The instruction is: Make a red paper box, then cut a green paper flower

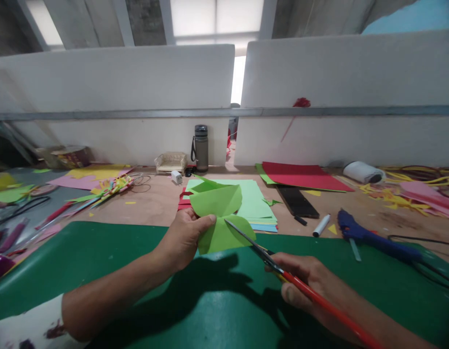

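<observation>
My left hand pinches a light green paper piece between thumb and fingers, above the green mat. The paper has two rounded lobes with a narrow waist near my thumb. In my right hand is a pair of scissors with a long red handle. Their blade tip lies at the paper's waist, over the lower lobe. My right fingers wrap around the scissors near the pivot, and part of the grip is hidden.
A green mat covers the near table. Behind it lie stacked coloured sheets, a phone, a white marker and a blue glue gun. A dark bottle stands before the white partition. Paper scraps lie on both sides.
</observation>
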Action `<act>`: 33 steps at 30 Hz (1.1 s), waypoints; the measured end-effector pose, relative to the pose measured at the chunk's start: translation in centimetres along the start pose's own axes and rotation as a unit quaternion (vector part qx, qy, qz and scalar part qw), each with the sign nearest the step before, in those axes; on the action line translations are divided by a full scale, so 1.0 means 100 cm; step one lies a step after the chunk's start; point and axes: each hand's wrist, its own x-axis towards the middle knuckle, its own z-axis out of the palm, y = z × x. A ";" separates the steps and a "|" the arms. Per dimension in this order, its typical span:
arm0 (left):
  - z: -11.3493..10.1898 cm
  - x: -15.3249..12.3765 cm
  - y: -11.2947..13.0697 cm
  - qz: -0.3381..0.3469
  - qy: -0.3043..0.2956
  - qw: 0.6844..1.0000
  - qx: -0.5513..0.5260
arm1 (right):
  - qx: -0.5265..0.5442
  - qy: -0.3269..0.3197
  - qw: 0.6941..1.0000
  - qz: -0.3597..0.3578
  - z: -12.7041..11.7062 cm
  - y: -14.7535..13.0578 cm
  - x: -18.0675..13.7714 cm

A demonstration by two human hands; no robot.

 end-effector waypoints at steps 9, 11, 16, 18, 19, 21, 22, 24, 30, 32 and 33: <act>0.000 0.001 0.000 0.006 -0.006 1.000 -0.001 | -0.005 -0.001 1.000 -0.002 0.000 -0.003 0.000; -0.001 0.001 0.000 0.008 -0.007 1.000 0.000 | -0.006 -0.003 1.000 -0.004 -0.001 -0.002 0.000; -0.001 0.001 -0.001 0.009 -0.003 1.000 0.001 | 0.004 -0.002 1.000 -0.008 -0.001 0.002 0.000; -0.001 0.001 -0.001 0.006 -0.004 1.000 0.003 | 0.013 0.001 1.000 -0.009 0.000 0.001 0.000; -0.001 0.001 -0.002 0.005 -0.004 1.000 0.004 | 0.018 0.003 1.000 -0.011 0.001 0.000 0.001; -0.002 0.001 -0.002 0.006 -0.001 1.000 0.005 | 0.024 0.002 1.000 -0.012 0.001 -0.003 0.001; -0.002 0.002 -0.002 0.007 0.000 1.000 0.006 | 0.026 -0.001 1.000 -0.010 0.001 -0.004 0.002; -0.003 0.002 -0.003 0.007 0.001 1.000 0.005 | 0.031 -0.014 0.999 -0.004 0.000 -0.006 0.002; -0.003 0.002 -0.002 0.003 0.001 1.000 0.002 | 0.037 -0.028 0.999 0.011 0.000 -0.005 0.001; -0.002 0.002 -0.001 -0.001 0.004 1.000 0.004 | 0.031 -0.024 0.999 0.011 0.000 -0.005 0.001; -0.001 0.001 0.000 -0.004 0.005 1.000 0.006 | 0.028 -0.024 0.999 0.010 0.000 -0.005 0.001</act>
